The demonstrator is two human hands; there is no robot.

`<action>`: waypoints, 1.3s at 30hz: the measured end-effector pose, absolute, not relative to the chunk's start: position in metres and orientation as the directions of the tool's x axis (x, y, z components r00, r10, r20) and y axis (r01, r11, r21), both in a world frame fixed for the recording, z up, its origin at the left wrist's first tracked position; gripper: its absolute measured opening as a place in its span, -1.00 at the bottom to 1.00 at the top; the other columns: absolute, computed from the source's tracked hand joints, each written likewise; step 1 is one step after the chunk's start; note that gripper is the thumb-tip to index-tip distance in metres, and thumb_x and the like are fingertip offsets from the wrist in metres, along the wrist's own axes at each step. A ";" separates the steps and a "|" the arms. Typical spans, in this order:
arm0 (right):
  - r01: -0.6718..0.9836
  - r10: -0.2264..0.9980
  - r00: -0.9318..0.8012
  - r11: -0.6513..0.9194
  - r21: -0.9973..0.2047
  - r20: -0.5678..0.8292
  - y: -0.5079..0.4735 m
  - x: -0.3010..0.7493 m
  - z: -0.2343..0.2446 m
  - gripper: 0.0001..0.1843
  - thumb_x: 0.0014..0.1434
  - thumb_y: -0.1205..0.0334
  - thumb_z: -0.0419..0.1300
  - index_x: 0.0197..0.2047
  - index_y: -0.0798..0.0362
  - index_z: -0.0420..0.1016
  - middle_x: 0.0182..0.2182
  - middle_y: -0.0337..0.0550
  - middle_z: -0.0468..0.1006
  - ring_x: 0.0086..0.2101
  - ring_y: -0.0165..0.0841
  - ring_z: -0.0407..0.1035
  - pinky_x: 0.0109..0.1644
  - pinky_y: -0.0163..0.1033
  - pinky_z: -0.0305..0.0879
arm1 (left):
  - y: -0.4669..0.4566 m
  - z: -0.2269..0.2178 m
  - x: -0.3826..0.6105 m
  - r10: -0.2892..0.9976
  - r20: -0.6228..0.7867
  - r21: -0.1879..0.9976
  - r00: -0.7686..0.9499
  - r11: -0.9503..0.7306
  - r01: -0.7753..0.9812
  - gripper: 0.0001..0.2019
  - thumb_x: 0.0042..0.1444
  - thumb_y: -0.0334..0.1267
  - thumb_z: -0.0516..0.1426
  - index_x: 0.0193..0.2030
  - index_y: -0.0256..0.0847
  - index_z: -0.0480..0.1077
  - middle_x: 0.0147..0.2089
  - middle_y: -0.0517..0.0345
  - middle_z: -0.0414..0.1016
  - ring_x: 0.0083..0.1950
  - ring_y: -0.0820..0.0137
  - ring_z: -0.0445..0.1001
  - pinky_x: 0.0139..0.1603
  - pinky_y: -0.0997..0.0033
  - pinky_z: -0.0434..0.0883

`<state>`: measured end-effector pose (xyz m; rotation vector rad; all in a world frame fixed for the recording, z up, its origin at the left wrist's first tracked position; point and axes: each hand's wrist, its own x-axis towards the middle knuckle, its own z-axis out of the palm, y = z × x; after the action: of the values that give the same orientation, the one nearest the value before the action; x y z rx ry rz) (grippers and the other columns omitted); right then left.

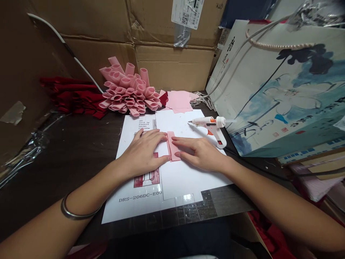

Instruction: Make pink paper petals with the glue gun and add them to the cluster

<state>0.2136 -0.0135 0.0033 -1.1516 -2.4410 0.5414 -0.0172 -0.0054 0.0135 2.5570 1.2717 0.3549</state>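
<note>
A folded strip of pink felt-like material (174,147) lies on white paper (183,185) between my hands. My left hand (147,151) holds its left edge, index fingertip near the top and thumb near the bottom. From the other side, my right hand (201,153) presses its fingertips and thumb onto the strip. To the right of the strip, a white hot glue gun (208,124) lies with its nozzle pointing left. Beneath my left hand is a printed sheet (124,183) with a picture partly covered.
Behind the paper are stacked rolled pink tubes (129,88), flat pink pieces (179,100) and metal clips (207,102). Dark red folded material (78,100) lies at left. Cardboard boxes (172,66) stand at the back, and a painted paper bag (285,86) with a grey cable borders the right.
</note>
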 end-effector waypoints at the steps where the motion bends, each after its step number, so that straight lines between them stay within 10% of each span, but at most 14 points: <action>1: 0.642 0.787 -0.592 0.592 -0.488 0.176 -0.014 0.214 0.003 -0.49 0.29 0.04 0.09 0.25 0.04 0.36 0.17 -0.15 0.43 0.15 -0.21 0.35 0.24 -0.01 0.27 | -0.006 0.014 -0.018 0.803 0.101 0.335 0.588 -0.584 0.739 -0.56 0.14 -0.02 0.14 0.09 -0.19 0.33 0.25 -0.03 0.36 0.32 0.06 0.21 0.35 -0.16 -0.01; 26: 0.659 0.758 -0.635 0.633 -0.405 0.151 -0.015 0.211 0.009 -0.54 0.31 0.10 0.08 0.23 0.03 0.38 0.20 -0.12 0.40 0.12 -0.17 0.38 0.15 -0.01 0.34 | -0.008 0.011 -0.013 0.766 0.100 0.266 0.635 -0.636 0.725 -0.50 0.22 -0.30 -0.03 0.32 -0.16 0.18 0.34 0.04 0.27 0.42 0.14 0.07 0.40 -0.24 -0.17; 39: 0.621 0.634 -0.760 0.773 -0.126 0.146 -0.035 0.211 0.009 -0.57 0.36 0.13 -0.01 0.18 0.10 0.44 0.20 -0.13 0.40 -0.17 -0.19 0.56 -0.18 -0.11 0.45 | -0.009 0.009 -0.012 0.747 0.094 0.178 0.658 -0.663 0.728 -0.58 0.28 -0.31 -0.12 0.25 -0.18 0.25 0.36 0.12 0.24 0.45 0.16 0.02 0.40 -0.25 -0.24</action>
<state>0.2114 -0.0353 0.0091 -0.9952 -2.7865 0.1035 -0.0121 -0.0086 0.0095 2.7459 1.2271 0.2407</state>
